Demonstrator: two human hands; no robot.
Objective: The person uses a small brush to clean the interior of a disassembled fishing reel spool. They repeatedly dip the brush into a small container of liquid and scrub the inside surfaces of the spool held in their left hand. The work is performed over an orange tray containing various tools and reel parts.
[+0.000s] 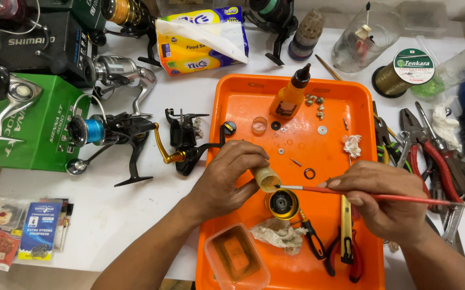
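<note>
Left hand point(227, 180) grips a small translucent yellowish jar point(267, 179), mouth facing right, over the orange plastic tray point(232, 107) near its centre. Right hand point(385, 196) pinches a thin red-handled brush point(372, 196); long axis runs left-right, bristle tip at the jar's mouth. Glossy gold metal spool point(282, 204) sits just below the jar. Yellow-and-blue tissue pack point(203, 37) lies near the table's far edge; green box point(26, 123) at its left edge.

My left hand point(224, 180) and right hand point(385, 198) were bare: no sleeves, gloves, rings or watch, nails trimmed short.
</note>
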